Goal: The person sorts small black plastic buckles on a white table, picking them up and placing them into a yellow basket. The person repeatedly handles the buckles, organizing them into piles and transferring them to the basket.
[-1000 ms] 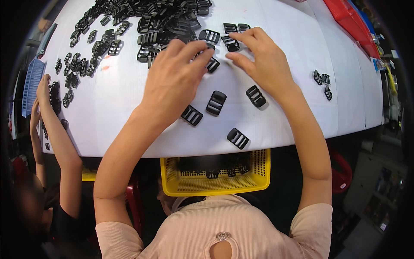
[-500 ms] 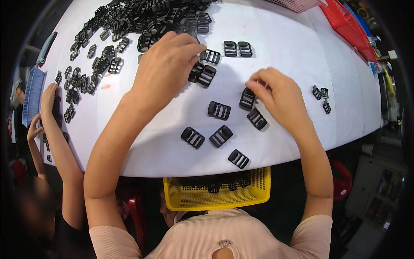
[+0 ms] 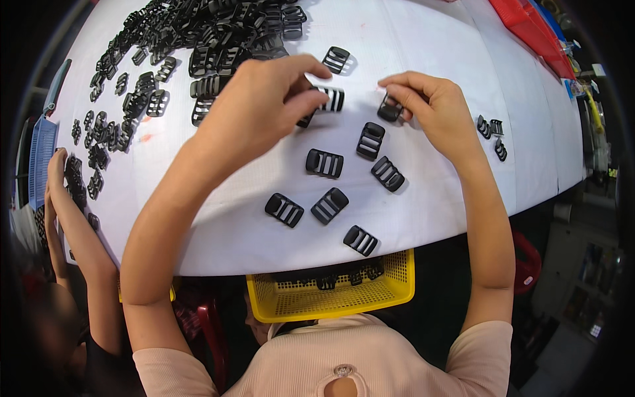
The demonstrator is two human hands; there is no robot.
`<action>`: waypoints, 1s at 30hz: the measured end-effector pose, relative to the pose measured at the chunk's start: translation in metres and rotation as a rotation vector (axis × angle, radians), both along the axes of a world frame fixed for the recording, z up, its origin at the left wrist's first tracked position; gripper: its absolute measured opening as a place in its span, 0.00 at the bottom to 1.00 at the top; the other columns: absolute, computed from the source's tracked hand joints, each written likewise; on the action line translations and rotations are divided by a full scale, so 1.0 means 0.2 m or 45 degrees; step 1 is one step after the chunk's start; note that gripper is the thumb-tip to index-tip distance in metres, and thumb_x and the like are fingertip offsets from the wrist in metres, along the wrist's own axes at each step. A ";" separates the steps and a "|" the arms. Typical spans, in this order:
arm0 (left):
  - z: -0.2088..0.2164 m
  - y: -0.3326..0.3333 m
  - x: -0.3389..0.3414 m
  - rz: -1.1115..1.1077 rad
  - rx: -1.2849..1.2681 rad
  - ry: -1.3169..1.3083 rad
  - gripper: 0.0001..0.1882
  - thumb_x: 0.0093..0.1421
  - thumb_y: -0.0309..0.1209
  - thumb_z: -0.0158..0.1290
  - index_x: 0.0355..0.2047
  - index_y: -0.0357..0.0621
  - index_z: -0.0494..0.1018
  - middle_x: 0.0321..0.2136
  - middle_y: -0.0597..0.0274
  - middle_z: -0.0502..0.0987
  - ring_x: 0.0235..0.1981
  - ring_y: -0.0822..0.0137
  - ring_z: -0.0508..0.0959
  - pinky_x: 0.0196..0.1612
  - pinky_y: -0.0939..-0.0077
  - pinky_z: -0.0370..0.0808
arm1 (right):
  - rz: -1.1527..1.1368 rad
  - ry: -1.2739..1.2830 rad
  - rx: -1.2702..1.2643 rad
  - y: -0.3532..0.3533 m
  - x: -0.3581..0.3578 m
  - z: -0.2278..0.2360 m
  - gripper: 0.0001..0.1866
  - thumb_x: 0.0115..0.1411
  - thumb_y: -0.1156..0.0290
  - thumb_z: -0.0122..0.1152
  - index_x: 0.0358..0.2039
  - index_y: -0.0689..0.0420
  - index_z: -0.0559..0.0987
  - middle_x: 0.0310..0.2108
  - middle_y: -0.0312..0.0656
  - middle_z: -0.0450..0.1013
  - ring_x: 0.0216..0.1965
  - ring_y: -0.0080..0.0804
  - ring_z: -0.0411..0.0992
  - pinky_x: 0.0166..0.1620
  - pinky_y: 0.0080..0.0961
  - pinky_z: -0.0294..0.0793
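My left hand (image 3: 268,96) is beside the big pile, its thumb and a finger on a black plastic strap buckle (image 3: 336,100) with slotted bars. Its index finger stretches out above, and part of another buckle shows below the thumb. In my right hand (image 3: 433,102), pinched between thumb and fingers, is a second black buckle (image 3: 389,109). Several loose buckles lie apart between and below my hands, among them one (image 3: 370,140) under the right hand and one (image 3: 324,163) nearer me. Past my left fingertips lies a single buckle (image 3: 337,59).
A large heap of black buckles (image 3: 205,33) covers the table's far left. A small group (image 3: 491,127) lies at the right. A yellow basket (image 3: 331,311) with buckles sits below the table edge. A red basket (image 3: 529,33) stands far right; a co-worker's arm (image 3: 83,225) rests at left.
My right hand has moved up and picked up one of two buckles that lay side by side. The buckle at my left fingertips has shifted toward me. The view has shifted slightly.
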State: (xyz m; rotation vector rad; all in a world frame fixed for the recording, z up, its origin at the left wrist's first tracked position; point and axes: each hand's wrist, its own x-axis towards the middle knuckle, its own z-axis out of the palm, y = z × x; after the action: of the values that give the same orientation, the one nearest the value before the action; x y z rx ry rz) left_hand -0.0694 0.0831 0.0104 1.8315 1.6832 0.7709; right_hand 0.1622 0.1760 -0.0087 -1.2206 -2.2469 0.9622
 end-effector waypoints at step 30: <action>-0.03 -0.34 -0.10 0.335 0.361 0.274 0.06 0.56 0.23 0.59 0.35 0.40 0.81 0.29 0.60 0.79 0.30 0.60 0.77 0.34 0.70 0.75 | 0.652 -0.018 0.533 0.00 -0.33 -0.02 0.11 0.54 0.61 0.68 0.36 0.51 0.84 0.38 0.36 0.75 0.44 0.38 0.73 0.46 0.35 0.74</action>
State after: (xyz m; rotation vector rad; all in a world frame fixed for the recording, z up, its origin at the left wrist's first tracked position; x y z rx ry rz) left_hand -0.0887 0.0148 0.0049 1.9615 2.0726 0.9945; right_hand 0.0962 0.1763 -0.0119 -0.4826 -2.6526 0.5865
